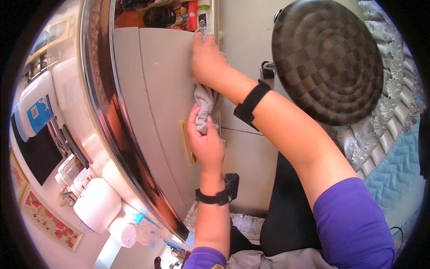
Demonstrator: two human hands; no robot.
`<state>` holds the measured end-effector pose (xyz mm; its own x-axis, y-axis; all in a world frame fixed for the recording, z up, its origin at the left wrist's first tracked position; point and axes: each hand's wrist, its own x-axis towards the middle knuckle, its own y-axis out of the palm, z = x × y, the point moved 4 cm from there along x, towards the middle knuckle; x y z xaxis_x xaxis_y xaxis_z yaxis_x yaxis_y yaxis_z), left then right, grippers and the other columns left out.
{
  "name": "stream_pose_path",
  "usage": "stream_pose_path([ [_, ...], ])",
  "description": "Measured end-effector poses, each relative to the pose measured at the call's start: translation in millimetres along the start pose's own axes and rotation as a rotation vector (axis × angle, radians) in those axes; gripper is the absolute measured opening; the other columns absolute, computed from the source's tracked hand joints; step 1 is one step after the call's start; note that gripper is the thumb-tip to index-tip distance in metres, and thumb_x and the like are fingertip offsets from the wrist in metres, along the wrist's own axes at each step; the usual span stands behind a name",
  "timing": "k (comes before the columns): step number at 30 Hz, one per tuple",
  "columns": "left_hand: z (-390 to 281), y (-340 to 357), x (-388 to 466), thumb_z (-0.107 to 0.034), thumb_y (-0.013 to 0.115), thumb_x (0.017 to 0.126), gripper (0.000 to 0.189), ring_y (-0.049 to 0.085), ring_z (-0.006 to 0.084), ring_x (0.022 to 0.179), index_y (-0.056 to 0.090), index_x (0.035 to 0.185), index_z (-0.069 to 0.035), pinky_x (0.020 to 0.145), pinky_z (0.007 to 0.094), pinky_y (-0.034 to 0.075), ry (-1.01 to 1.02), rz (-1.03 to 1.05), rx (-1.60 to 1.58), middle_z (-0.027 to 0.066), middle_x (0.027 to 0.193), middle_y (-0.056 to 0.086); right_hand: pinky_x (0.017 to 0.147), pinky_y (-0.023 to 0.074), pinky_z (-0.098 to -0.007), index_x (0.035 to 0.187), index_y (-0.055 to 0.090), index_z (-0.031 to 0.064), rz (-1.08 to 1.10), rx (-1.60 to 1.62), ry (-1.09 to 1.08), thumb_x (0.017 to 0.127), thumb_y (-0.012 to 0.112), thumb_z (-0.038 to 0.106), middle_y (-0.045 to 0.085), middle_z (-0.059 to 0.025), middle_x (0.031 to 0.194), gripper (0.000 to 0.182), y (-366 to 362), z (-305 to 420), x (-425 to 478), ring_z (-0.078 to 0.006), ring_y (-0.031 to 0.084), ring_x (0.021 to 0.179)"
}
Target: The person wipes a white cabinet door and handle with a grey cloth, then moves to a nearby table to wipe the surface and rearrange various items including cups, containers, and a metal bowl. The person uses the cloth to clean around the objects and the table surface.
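Note:
A grey knitted cloth (205, 101), bunched lengthwise, runs between both hands along the edge of a white cabinet (161, 74). My left hand (206, 144) grips its lower end between thumb and fingers, beside a gold-coloured handle (188, 141). My right hand (210, 62) pinches its upper end at the rim of an open compartment, where small items lie, among them a black round object (159, 16) and a red packet (191, 15). Part of the cloth is hidden behind the right hand. Black straps circle both wrists.
A round seat with a brown chequered cover (327, 64) stands at right, beside a bed with silvery frilled edging (386, 101) and a blue quilted cover (396, 168). At left, a glossy-edged top holds a white jar (97, 205), a white bottle (37, 104) and a rolled white item (123, 232).

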<state>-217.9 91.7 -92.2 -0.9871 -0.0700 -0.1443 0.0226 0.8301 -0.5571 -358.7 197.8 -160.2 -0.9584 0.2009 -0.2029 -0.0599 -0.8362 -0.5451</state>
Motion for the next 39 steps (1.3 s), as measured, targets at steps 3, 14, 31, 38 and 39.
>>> stream_pose_path([
  [3,7.0,4.3,-1.8,-0.005,0.051,0.095,0.032,0.055,0.0163,0.107,0.047,0.126,0.000,0.089,0.0289,0.045,-0.059,0.021,-0.057,0.0099,0.123,0.055,0.087,0.0490,-0.0411,0.129,0.035,-0.0181,0.113,-0.391,-0.186,0.074,0.060,0.002,0.043,-0.0329,0.122,0.064,17.0,-2.8,-6.2,-0.0416,0.052,0.107],
  [14,42.4,-12.7,-84.7,0.002,0.056,0.084,0.033,0.057,0.0242,0.109,0.053,0.117,0.001,0.094,0.0348,0.044,0.096,0.232,0.386,0.0153,0.119,0.059,0.081,0.0502,-0.0395,0.102,0.067,0.0033,0.623,0.344,0.021,0.075,0.057,0.005,0.068,-0.0148,0.094,0.028,62.8,-70.9,-123.3,-0.0320,0.064,0.091],
  [31,66.8,-11.2,-47.3,-0.008,0.055,0.092,0.029,0.058,0.0187,0.101,0.053,0.120,-0.002,0.088,0.0314,0.046,-0.229,0.072,0.250,0.0126,0.112,0.061,0.074,0.0557,-0.0357,0.113,0.053,-0.0058,0.089,-0.405,-0.235,0.081,0.056,0.007,0.055,-0.0144,0.097,0.035,42.7,-41.9,-62.1,-0.0290,0.059,0.088],
  [38,53.9,-7.2,-70.5,-0.008,0.054,0.093,0.031,0.057,0.0160,0.102,0.050,0.123,-0.002,0.087,0.0295,0.047,-0.323,0.079,0.106,0.0118,0.116,0.058,0.078,0.0523,-0.0434,0.092,0.063,-0.0012,0.512,0.004,-0.191,0.082,0.060,0.013,0.059,-0.0215,0.096,0.018,36.5,-45.4,-90.0,-0.0358,0.060,0.089],
  [39,53.0,-4.2,-69.6,-0.008,0.054,0.093,0.031,0.057,0.0162,0.102,0.050,0.123,-0.001,0.087,0.0298,0.047,-0.230,0.075,0.103,0.0117,0.117,0.058,0.080,0.0512,-0.0440,0.095,0.062,-0.0004,0.262,0.089,-0.149,0.082,0.060,0.014,0.058,-0.0220,0.097,0.020,25.5,-52.3,-76.0,-0.0371,0.059,0.091],
])
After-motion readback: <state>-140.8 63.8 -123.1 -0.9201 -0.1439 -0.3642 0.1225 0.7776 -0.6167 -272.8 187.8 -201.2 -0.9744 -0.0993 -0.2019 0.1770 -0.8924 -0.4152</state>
